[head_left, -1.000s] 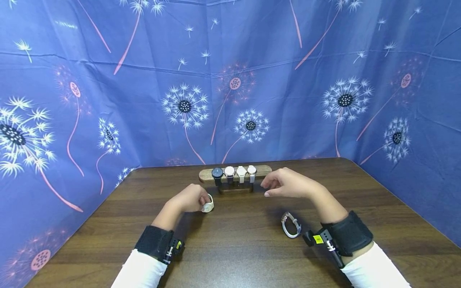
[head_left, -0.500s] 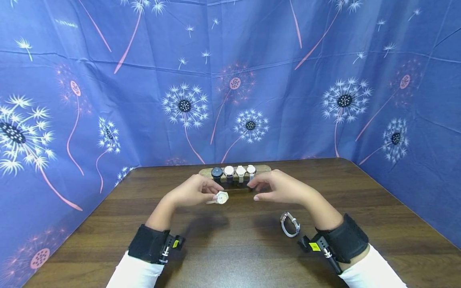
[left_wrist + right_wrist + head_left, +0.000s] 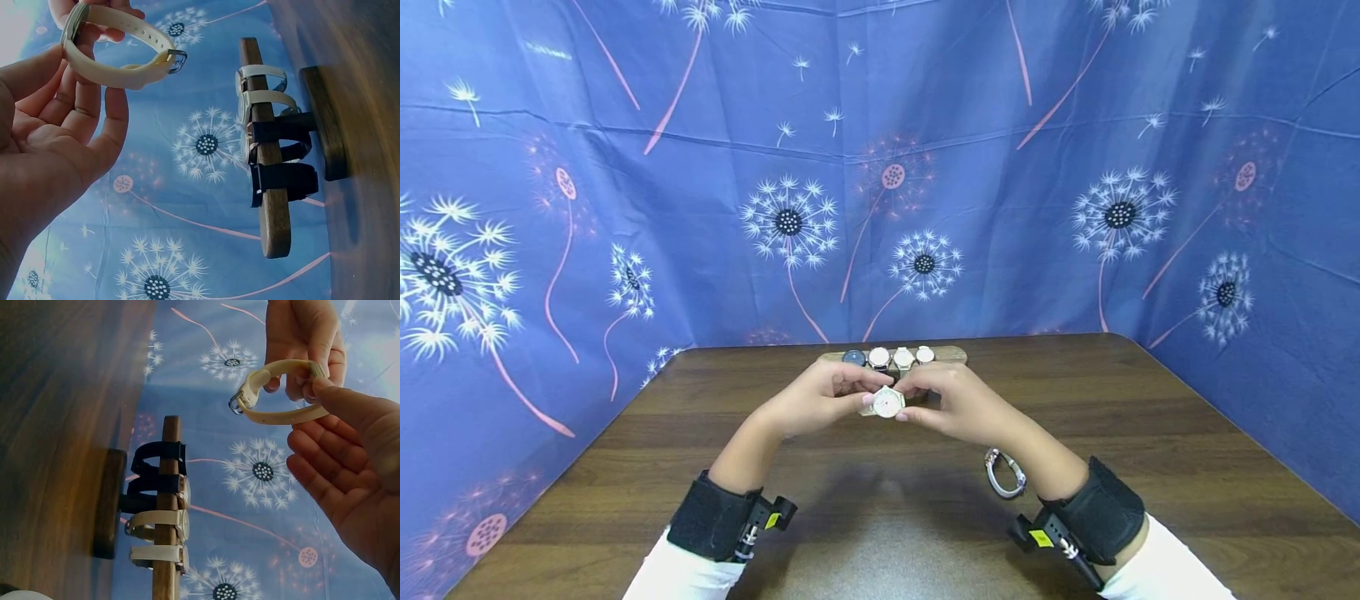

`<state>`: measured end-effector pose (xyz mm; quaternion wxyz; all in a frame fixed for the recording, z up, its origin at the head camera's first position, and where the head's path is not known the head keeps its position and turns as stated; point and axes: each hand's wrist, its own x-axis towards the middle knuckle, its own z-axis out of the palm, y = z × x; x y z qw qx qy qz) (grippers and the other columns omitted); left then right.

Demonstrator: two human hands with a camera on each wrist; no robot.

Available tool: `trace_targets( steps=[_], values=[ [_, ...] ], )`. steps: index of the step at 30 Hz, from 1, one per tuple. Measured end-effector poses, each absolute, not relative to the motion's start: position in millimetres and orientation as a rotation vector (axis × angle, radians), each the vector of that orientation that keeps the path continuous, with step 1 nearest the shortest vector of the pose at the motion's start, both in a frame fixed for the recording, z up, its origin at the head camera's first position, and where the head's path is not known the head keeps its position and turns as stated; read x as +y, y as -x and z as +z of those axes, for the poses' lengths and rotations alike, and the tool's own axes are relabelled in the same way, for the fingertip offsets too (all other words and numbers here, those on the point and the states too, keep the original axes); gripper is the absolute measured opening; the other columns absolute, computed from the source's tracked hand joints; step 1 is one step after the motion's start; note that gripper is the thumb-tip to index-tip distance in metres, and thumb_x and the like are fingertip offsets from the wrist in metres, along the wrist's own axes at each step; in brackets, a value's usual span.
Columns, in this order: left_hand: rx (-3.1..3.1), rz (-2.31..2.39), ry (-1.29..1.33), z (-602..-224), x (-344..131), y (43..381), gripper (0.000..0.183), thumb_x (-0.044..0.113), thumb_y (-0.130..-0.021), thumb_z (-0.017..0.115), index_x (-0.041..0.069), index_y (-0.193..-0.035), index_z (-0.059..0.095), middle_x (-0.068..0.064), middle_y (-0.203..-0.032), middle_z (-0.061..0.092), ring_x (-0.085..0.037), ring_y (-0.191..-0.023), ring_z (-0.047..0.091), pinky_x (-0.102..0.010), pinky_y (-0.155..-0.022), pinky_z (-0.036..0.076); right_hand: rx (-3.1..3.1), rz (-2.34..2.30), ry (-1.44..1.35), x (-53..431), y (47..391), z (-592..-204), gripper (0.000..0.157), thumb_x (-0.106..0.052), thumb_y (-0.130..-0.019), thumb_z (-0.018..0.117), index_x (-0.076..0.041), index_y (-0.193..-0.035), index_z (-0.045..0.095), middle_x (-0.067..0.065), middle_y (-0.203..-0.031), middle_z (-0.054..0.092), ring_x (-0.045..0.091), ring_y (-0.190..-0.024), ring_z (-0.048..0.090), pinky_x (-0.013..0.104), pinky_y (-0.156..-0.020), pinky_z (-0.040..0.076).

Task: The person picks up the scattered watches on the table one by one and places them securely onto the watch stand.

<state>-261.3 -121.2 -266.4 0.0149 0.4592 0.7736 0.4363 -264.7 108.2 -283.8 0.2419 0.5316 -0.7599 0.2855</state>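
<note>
A cream-strapped watch point(image 3: 888, 402) is up in the air between both hands, its pale round dial facing the head camera. My left hand point(image 3: 816, 402) pinches it by one side, thumb in front. On the other side, my right hand point(image 3: 955, 406) has thumb and index finger at the edge of the case. In the left wrist view the strap point(image 3: 106, 76) is buckled into a loop, hanging away from the fingers. Seen from the right wrist, the right thumb point(image 3: 350, 403) presses at the case, the other fingers spread loosely below.
Behind the hands stands a wooden watch stand point(image 3: 275, 234) bearing several watches, among them a black one point(image 3: 281, 179) at one end. A second pale-strapped watch point(image 3: 1004, 475) lies on the brown table point(image 3: 662, 467), near the right forearm. A blue dandelion-print cloth point(image 3: 715, 275) hangs behind.
My left hand has lifted the cream watch from the table and carried it right, to the middle. My right hand has come left from beside the stand to meet the watch.
</note>
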Motion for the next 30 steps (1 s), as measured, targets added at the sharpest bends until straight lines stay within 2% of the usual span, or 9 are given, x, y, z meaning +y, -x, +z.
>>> trace_targets(
  steps=[4, 6, 10, 13, 19, 24, 30],
  values=[
    [2.498, 1.388, -1.458, -264.6, -119.2, 257.7, 0.028, 0.003, -0.087, 0.054, -0.003, -0.114, 0.056, -0.012, -0.104, 0.061, -0.017, -0.09, 0.059, -0.029, -0.075, 0.05, -2.031, 0.834, -1.424, 107.5, 264.5, -283.3, 0.018, -0.017, -0.072, 0.073, -0.014, -0.087, 0.064, -0.009, -0.083, 0.061, 0.008, -0.071, 0.056, 0.024, -0.062, 0.049],
    [2.66, 1.374, -1.499, -264.5, -117.7, 256.0, 0.03, 0.012, -0.086, 0.057, 0.002, -0.115, 0.057, -0.008, -0.107, 0.06, -0.014, -0.092, 0.058, -0.029, -0.078, 0.049, -2.015, 0.854, -1.372, 106.6, 263.3, -282.4, 0.017, -0.016, -0.071, 0.074, -0.013, -0.083, 0.063, -0.008, -0.08, 0.06, 0.01, -0.068, 0.056, 0.023, -0.06, 0.048],
    [3.143, 1.21, -1.485, -262.7, -111.7, 249.1, 0.053, 0.037, -0.076, 0.068, 0.01, -0.119, 0.055, -0.001, -0.109, 0.058, -0.01, -0.096, 0.054, -0.028, -0.082, 0.045, -2.0, 0.952, -1.203, 103.2, 259.0, -280.8, 0.018, -0.016, -0.069, 0.075, -0.013, -0.077, 0.06, -0.006, -0.074, 0.057, 0.01, -0.067, 0.055, 0.02, -0.058, 0.049],
    [3.392, 1.019, -1.493, -261.3, -103.5, 241.9, 0.067, 0.047, -0.068, 0.071, 0.009, -0.12, 0.054, 0.0, -0.107, 0.059, -0.011, -0.1, 0.051, -0.028, -0.086, 0.042, -2.001, 1.049, -1.099, 101.0, 254.3, -279.0, 0.02, -0.012, -0.068, 0.076, -0.012, -0.073, 0.057, -0.006, -0.07, 0.054, 0.008, -0.063, 0.053, 0.019, -0.053, 0.048],
    [3.557, 0.759, -1.693, -263.5, -89.5, 233.5, 0.061, 0.043, -0.066, 0.074, 0.005, -0.111, 0.059, -0.003, -0.105, 0.06, -0.016, -0.099, 0.053, -0.031, -0.087, 0.041, -1.998, 1.185, -1.065, 96.5, 235.0, -266.0, 0.02, 0.0, -0.065, 0.075, -0.006, -0.065, 0.056, 0.0, -0.061, 0.049, 0.007, -0.053, 0.044, 0.019, -0.044, 0.04],
    [3.653, 0.646, -1.745, -266.3, -86.7, 232.0, 0.061, 0.04, -0.065, 0.076, 0.004, -0.112, 0.058, -0.004, -0.103, 0.061, -0.018, -0.097, 0.054, -0.031, -0.087, 0.042, -2.025, 1.247, -1.126, 93.8, 228.9, -260.7, 0.012, 0.002, -0.069, 0.071, -0.003, -0.064, 0.062, 0.003, -0.058, 0.051, 0.008, -0.054, 0.044, 0.02, -0.046, 0.041],
    [3.673, 0.733, -1.837, -266.8, -86.2, 233.7, 0.06, 0.035, -0.065, 0.077, 0.003, -0.112, 0.058, -0.006, -0.105, 0.061, -0.02, -0.095, 0.054, -0.03, -0.085, 0.043, -2.088, 1.332, -1.231, 93.6, 229.7, -260.1, 0.009, 0.003, -0.079, 0.062, 0.0, -0.071, 0.064, 0.008, -0.065, 0.059, 0.008, -0.055, 0.051, 0.025, -0.048, 0.047]
  ],
)
